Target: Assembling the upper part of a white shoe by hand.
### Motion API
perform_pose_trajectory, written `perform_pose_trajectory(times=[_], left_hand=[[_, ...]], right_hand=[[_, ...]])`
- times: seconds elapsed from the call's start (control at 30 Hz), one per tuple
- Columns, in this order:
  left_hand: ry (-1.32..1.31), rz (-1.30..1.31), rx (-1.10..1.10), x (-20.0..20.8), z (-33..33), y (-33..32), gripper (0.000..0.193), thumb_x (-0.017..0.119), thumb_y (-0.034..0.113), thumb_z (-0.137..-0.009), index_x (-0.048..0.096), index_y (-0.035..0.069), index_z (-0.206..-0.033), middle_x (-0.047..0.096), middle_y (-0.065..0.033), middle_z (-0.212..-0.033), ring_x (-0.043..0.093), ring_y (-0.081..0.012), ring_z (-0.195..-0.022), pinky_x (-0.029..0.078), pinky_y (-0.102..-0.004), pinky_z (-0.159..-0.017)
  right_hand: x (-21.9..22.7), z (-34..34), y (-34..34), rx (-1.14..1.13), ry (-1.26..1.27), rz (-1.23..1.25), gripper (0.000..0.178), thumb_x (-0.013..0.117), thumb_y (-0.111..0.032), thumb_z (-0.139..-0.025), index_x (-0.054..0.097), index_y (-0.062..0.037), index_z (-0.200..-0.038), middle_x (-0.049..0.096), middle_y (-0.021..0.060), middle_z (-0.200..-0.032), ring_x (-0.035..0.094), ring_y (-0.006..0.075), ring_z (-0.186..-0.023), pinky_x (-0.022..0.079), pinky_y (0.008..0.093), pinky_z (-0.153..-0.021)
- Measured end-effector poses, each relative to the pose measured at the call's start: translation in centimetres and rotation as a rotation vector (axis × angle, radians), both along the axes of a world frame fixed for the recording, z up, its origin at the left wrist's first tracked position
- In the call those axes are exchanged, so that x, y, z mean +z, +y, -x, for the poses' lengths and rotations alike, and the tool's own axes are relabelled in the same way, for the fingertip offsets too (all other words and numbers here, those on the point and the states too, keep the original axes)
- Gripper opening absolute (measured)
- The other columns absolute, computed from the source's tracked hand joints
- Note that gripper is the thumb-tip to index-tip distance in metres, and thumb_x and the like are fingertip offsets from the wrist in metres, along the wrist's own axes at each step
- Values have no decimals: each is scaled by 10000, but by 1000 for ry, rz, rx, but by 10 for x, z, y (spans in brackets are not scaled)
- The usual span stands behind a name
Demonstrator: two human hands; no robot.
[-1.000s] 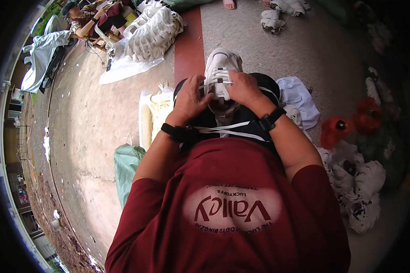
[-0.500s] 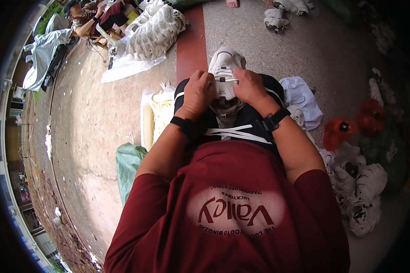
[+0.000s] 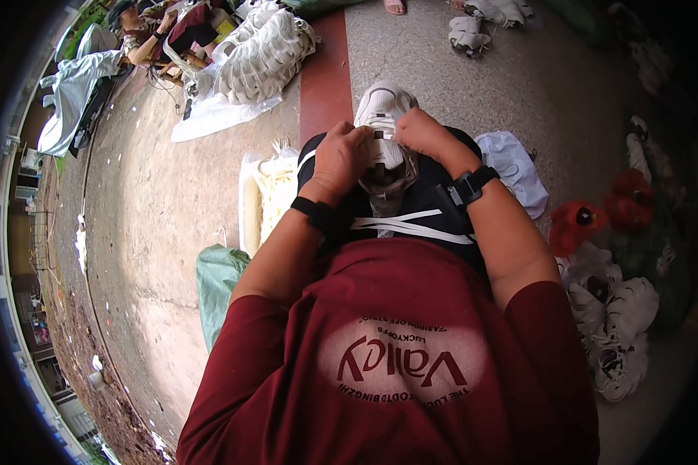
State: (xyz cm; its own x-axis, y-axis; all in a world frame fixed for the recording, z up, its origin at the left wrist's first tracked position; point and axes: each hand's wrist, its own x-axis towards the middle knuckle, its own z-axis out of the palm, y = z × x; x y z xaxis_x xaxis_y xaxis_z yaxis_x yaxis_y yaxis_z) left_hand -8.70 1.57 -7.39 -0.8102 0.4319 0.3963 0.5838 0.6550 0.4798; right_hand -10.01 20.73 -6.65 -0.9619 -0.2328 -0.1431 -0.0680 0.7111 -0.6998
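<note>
A white and grey sneaker (image 3: 382, 101) rests between my knees, toe pointing away from me, with white laces across its upper front and the tongue showing. At the left edge of its lacing my left hand (image 3: 338, 161) is closed, fingertips gripping the shoe. My right hand (image 3: 433, 141) is closed at the right edge of the lacing; its fingertips are hidden, so what they pinch cannot be made out. Long white shoelaces (image 3: 399, 226) lie over my dark-trousered lap, below the shoe.
Left of my knee sits a bundle of cream laces (image 3: 275, 186), beside a green bag (image 3: 221, 271). At right are white cloth (image 3: 513, 167), red bags (image 3: 575, 225) and piled white shoes (image 3: 614, 325). A heap of shoe parts (image 3: 264, 58) lies far left, near a seated person.
My right hand has turned and shifted slightly, its forearm swinging outward to the right. My left hand stays at the shoe, its fingers a little further over the lacing edge.
</note>
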Motion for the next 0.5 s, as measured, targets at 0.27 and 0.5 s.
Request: perform_pose_trajectory(times=[0.27,0.5], left_hand=[[-126,-66,-86,5,11,2,207,604,64,-714,641,85,-916,580,-121,-838,586,-309,-721,476,-358,-646],[-133,57,-61,6,20,8,118,599,72,-724,648,67,-832,591,-130,-807,585,-318,-764,478,-371,-677]], right_hand=[[-6,2,0,-89,48,52,57,601,-48,-643,563,-14,-617,569,107,-560,556,186,-523,428,324,-489],[6,0,-10,-83,21,-58,152,534,-92,-697,635,-9,-774,618,221,-826,608,367,-812,484,410,-724]])
